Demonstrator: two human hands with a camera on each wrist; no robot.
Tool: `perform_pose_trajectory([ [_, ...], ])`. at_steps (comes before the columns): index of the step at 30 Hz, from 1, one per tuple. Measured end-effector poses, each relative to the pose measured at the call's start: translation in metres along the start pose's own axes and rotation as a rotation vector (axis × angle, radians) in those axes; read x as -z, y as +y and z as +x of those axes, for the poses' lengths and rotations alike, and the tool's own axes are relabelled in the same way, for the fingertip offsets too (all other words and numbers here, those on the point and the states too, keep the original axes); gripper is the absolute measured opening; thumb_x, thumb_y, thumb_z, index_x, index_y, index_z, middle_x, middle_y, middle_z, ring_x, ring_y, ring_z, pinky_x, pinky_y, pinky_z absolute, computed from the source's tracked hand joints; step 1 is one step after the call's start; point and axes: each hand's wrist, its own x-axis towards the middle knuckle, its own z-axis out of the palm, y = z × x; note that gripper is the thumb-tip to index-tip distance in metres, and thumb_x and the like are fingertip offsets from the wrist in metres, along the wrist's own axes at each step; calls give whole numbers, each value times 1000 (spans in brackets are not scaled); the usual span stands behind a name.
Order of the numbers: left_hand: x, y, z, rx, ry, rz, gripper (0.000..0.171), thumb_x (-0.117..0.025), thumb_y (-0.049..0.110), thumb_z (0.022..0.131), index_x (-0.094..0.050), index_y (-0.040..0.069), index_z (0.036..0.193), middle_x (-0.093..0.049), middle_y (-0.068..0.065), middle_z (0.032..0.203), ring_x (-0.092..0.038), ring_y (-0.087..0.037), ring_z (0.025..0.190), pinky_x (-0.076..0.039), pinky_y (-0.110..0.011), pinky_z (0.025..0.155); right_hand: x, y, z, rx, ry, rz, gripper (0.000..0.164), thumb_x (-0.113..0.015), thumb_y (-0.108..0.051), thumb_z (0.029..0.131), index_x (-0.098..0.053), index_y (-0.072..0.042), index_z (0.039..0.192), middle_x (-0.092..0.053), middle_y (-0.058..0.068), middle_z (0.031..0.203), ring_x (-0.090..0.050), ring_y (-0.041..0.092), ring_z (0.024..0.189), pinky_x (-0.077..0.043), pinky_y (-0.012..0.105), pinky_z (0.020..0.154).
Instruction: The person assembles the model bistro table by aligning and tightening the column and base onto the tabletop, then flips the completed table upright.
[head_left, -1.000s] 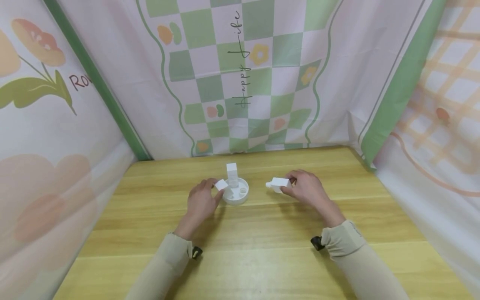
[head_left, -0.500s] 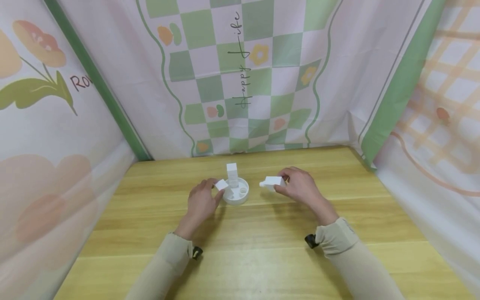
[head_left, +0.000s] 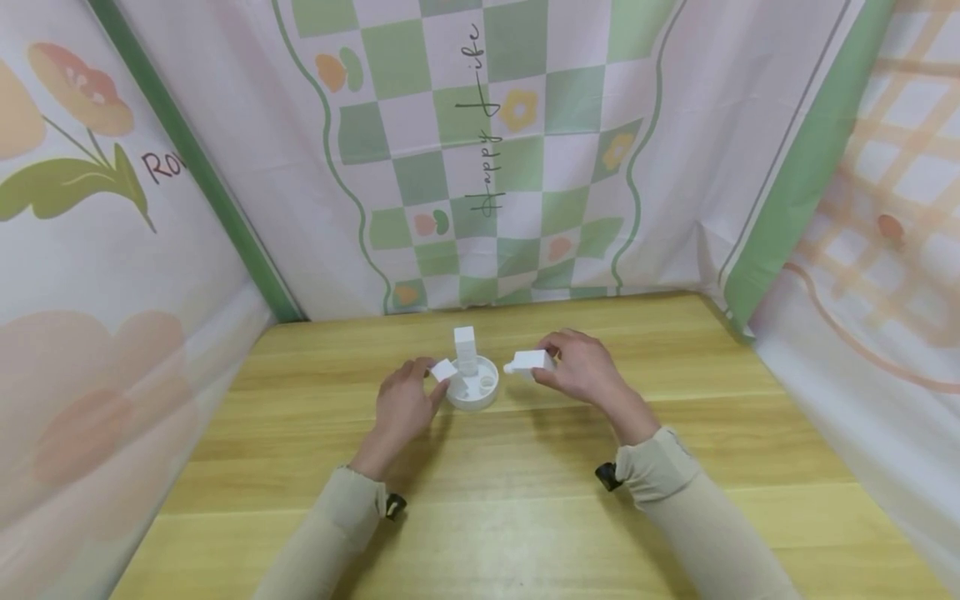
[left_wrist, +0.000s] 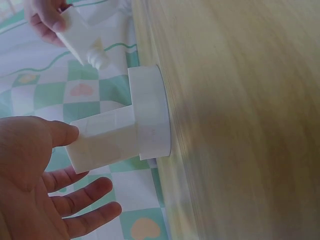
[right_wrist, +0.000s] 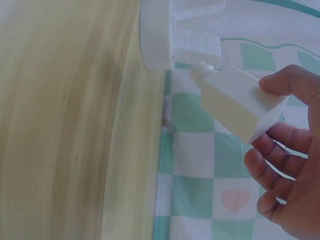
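Observation:
A round white base point(head_left: 472, 405) with a raised rim sits on the wooden table. My left hand point(head_left: 401, 404) pinches the top of a white rectangular block point(left_wrist: 104, 139) between thumb and index finger; its lower end stands in the base. Behind it a second white block point(head_left: 465, 343) rises upright from the base. In my right hand point(head_left: 588, 372) is a third white block point(right_wrist: 242, 102), pinched by its flat end and held in the air, lying sideways. Its rounded, ridged knob point(right_wrist: 202, 73) points left at the base, just short of the rim. A ring-shaped socket point(head_left: 487, 382) shows inside the base at right.
The light wooden table point(head_left: 487, 517) ends at a hanging checkered curtain point(head_left: 517, 208) close behind the base. Printed cloth walls point(head_left: 135, 350) close off the left and right sides. A black strap piece shows at each cuff.
My right hand has moved steadily left, bringing its block closer to the round base. The left hand, its block and the base have stayed in place.

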Motion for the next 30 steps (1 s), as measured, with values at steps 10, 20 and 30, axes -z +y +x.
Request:
perform_pose_trajectory([
  [10,1,0,1,2,-16,1,47,-63,44,97,-60,12,130,-69,-10,112,-66,-28,98,-52,-45,92,-5,-12,8,26,-44,1,38,-77,-36,80,-72,-12,110,-69,2,100,-61,21,88,-49,40,78],
  [20,0,-1,1,-5,-10,-4,47,-62,44,97,-60,11,130,-69,-11,112,-65,-28,96,-52,-45,91,-12,-20,16,107,-38,-56,39,-76,-36,78,-73,-16,111,-68,0,97,-61,23,90,-49,43,81],
  [30,-1,-2,1,-4,-13,0,48,-62,44,97,-60,11,131,-70,-9,111,-66,-28,97,-52,-45,91,-20,-25,24,175,-22,-130,38,-80,-34,76,-74,-17,109,-70,2,102,-61,25,93,-50,45,82],
])
